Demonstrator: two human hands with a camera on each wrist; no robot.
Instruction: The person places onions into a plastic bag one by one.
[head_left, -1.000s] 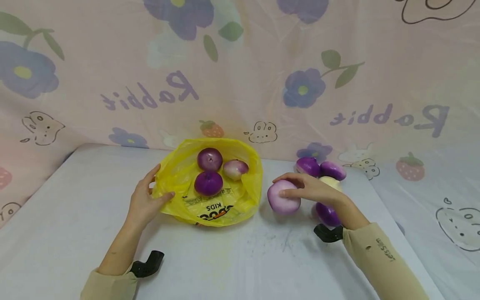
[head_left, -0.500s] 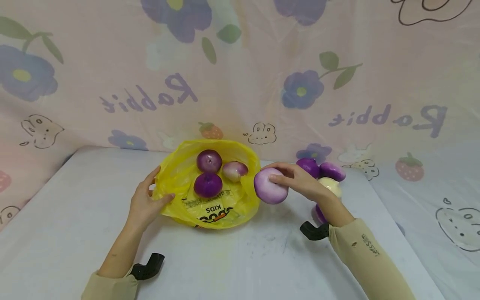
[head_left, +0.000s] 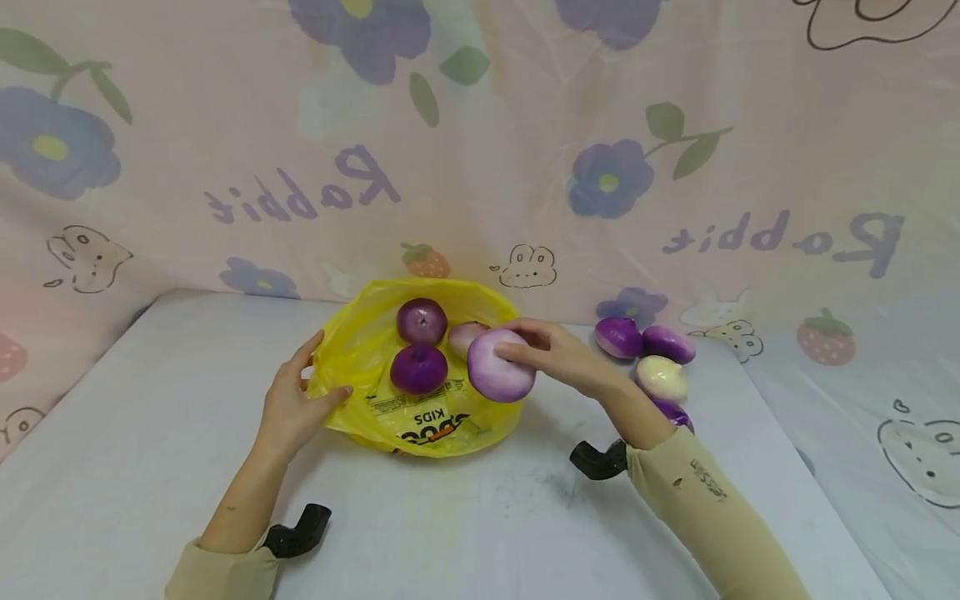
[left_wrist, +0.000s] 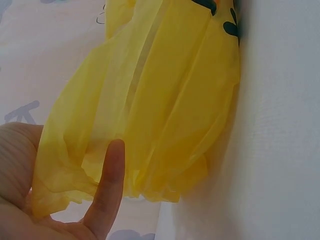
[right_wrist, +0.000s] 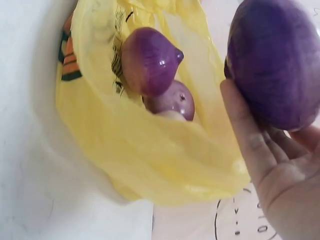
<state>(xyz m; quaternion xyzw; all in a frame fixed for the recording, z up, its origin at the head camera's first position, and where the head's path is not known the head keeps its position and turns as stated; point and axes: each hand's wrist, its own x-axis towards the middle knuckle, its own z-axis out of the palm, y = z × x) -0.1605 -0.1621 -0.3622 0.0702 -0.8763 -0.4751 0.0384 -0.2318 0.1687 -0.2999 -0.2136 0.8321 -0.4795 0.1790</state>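
Held onion: one pale purple onion [head_left: 501, 367], a bit below centre in the head view, overlapping the bag's right rim; can't tell if they touch. Top's cropped in the right wrist view.
Right hand: this one [head_left: 555, 350] is gripping that onion, some fingers hidden behind it.
Bag: one yellow bag [head_left: 337, 350], mouth open, middle of the frame. Print's partly unreadable, "KIDS" upside down.
Left hand: the other [head_left: 296, 408] has the bag's left rim between thumb and fingers.
Onions in the bag: three, so a dark one [head_left: 418, 369], a glossy one [head_left: 422, 321] and a whitish-purple one [head_left: 462, 335] half blocked by the held one.
Loose pile: four on the table [head_left: 112, 433], right of frame: two purple onions [head_left: 618, 337], one cream onion [head_left: 662, 379], one purple straggler [head_left: 677, 412] mostly behind the forearm.
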